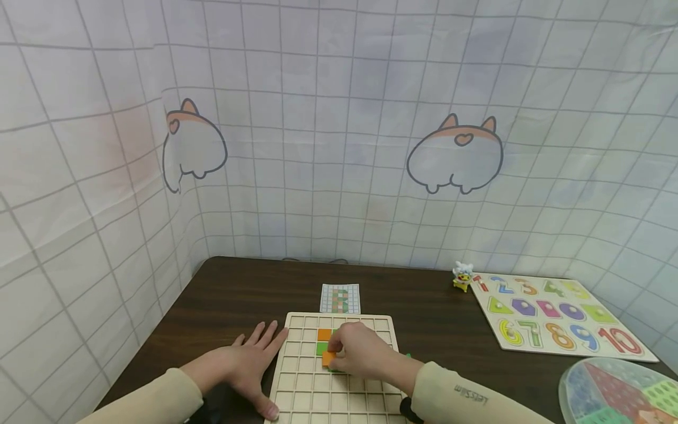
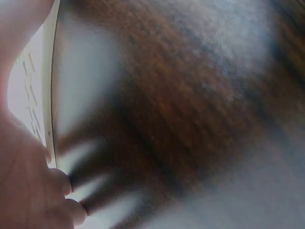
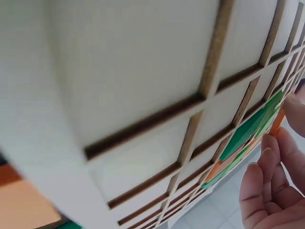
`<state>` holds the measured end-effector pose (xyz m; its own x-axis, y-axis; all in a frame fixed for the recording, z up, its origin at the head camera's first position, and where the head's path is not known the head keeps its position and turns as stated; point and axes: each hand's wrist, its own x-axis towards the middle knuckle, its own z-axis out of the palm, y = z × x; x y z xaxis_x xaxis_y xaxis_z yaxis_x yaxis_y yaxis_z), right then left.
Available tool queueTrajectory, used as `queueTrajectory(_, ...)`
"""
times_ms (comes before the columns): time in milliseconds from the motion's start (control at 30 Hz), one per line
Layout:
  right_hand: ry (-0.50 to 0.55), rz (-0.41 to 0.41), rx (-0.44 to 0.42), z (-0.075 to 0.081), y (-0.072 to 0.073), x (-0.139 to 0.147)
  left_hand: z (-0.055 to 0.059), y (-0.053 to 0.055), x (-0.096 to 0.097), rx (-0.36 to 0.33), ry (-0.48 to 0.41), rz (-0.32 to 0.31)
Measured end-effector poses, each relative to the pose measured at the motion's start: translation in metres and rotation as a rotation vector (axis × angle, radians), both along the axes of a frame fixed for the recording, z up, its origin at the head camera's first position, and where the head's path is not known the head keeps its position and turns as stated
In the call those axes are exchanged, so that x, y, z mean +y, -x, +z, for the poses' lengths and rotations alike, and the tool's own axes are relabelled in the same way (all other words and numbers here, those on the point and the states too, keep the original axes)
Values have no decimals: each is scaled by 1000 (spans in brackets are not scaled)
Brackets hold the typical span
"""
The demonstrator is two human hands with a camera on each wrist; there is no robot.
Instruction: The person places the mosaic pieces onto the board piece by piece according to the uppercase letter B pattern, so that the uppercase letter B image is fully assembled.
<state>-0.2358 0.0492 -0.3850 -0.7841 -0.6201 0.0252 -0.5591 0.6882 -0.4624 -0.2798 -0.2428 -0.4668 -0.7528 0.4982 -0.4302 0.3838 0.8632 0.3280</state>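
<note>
While an orange tile [image 1: 327, 360], pinched in fingers of the right hand [image 1: 362, 351], stands over the gridded board [image 1: 304, 383] (placing, seemingly; next requirement: squaring to a cell), left hand [image 1: 246, 362]: fingers spread, touching the board's left edge.

I lose part of the wooden grid board [image 1: 312, 383] behind the right hand [image 1: 362, 351]; the pattern card [image 1: 340, 299] beyond it is too small to read precisely.

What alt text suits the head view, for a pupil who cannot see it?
A right hand pinches an orange tile over a wooden grid board; the left hand touches the board's left edge. A pattern card lies beyond, a number puzzle to the right.
</note>
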Motion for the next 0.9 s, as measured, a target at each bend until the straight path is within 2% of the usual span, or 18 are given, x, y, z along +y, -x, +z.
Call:
queueTrajectory(267, -56, -22, 2, 1, -4, -13, 4, -5, 2, 21, 10, 8)
queueTrajectory(567, -103, -44, 66, 0, -7, -21, 10, -10, 4, 37, 10, 8)
queueTrajectory(900, -140, -17, 91, -2, -7, -23, 4, -6, 3, 30, 21, 9)
